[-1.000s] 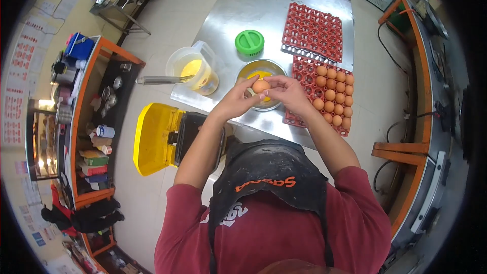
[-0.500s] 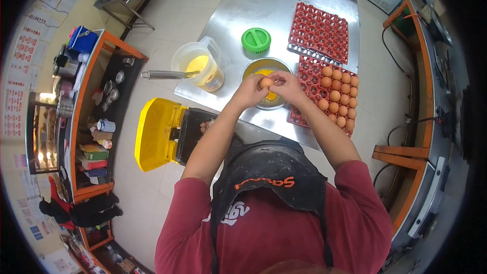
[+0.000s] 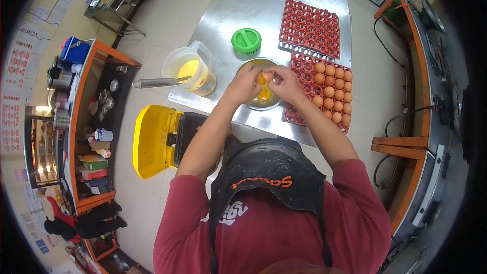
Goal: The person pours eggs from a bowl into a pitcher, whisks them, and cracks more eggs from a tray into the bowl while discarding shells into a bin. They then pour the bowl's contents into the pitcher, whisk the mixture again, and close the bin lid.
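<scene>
Above the metal bowl (image 3: pixel 274 104), my left hand (image 3: pixel 244 86) and my right hand (image 3: pixel 285 85) grip the parted halves of a cracked eggshell (image 3: pixel 268 76). Yellow egg (image 3: pixel 264 93) shows between the fingers and down in the bowl. My left fingers partly cover their piece of shell. To the right of my right hand, brown eggs (image 3: pixel 328 92) sit in a red egg tray (image 3: pixel 299 73). Left of the bowl stands a clear plastic jug (image 3: pixel 174 64) with yellow liquid and a whisk (image 3: pixel 157 82) resting in it.
A green lid (image 3: pixel 246 40) lies behind the bowl on the steel table (image 3: pixel 228 15). Stacked red egg trays (image 3: pixel 310 28) stand at the back right. Below the table's left edge is a bin with its yellow lid (image 3: pixel 152 142) raised. Orange-framed shelves (image 3: pixel 81 122) line the left side.
The egg, whole-looking between my fingers before, is now split, with yolk showing below it. My hands have moved slightly apart. The whole view has shifted a little.
</scene>
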The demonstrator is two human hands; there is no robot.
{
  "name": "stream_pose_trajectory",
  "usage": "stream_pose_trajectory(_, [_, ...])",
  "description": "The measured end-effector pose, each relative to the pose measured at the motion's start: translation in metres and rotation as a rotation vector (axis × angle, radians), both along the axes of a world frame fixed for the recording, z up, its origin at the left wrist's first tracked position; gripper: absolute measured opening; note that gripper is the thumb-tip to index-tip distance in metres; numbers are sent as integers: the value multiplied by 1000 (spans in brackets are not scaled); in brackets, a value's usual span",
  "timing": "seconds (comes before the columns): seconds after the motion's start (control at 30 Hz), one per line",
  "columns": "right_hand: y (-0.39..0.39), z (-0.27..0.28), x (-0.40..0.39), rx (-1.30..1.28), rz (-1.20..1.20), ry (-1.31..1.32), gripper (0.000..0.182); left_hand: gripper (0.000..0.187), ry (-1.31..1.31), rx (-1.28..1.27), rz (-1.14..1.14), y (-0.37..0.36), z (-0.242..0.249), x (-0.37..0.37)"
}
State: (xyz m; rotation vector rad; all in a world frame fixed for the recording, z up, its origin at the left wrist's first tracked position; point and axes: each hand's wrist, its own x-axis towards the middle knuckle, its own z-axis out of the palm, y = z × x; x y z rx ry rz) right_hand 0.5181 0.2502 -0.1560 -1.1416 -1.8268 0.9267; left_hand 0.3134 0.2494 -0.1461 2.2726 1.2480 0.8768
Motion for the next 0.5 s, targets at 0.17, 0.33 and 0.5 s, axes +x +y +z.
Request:
stream_pose_trajectory(0.17, [10,29,7,307,88,-221,36,40,123,81,33,-1,29,-10])
stream_pose_trajectory(0.33, [-4,45,-7,131,12,-63,33,49,-132,-153,128,-9,20,-11])
stream_pose_trajectory(0.5, [-29,49,-38,193,259,-75,40,48,-713,-564,122,-56,4,-39])
